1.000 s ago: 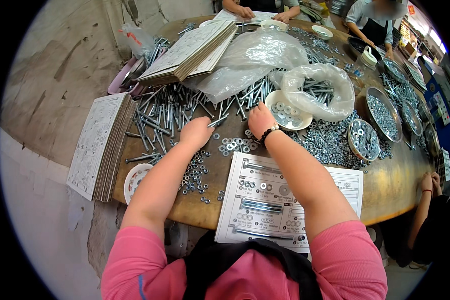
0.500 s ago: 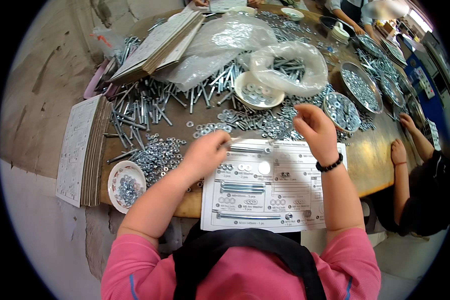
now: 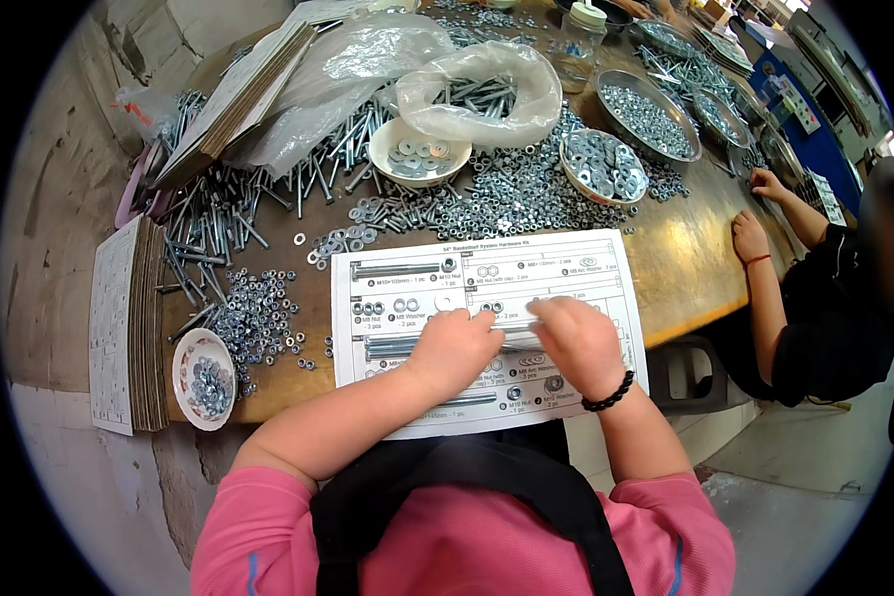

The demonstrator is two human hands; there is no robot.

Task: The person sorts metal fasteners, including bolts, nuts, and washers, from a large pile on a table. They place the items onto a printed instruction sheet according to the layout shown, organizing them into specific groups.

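Observation:
A white printed sheet [image 3: 427, 248] with pictures of hardware lies in front of me at the table's near edge. Bolts [image 3: 397, 270] and nuts [image 3: 449, 265] show in its boxes; whether each is real or printed I cannot tell. My left hand [image 3: 455, 350] is over the sheet's middle, fingers curled together. To its right, my right hand [image 3: 578, 343], with a black beaded bracelet [image 3: 609, 391], has its fingertips bent close together over the sheet. Whatever either hand pinches is hidden or too small. A shiny metal rod [image 3: 520, 341] shows between the hands.
Loose nuts [image 3: 526, 189] and long bolts [image 3: 228, 204] cover the table beyond. Bowls of washers [image 3: 422, 171], [image 3: 606, 184] stand among them; a small bowl [image 3: 197, 402] is at left. Stacked cards [image 3: 129, 328] stand at the left edge. Another person's hands [image 3: 753, 236] rest at right.
Both hands have come down nearer to me, onto the sheet's middle, and closer together. The right hand has left the far edge by the nuts. The whole view has shifted.

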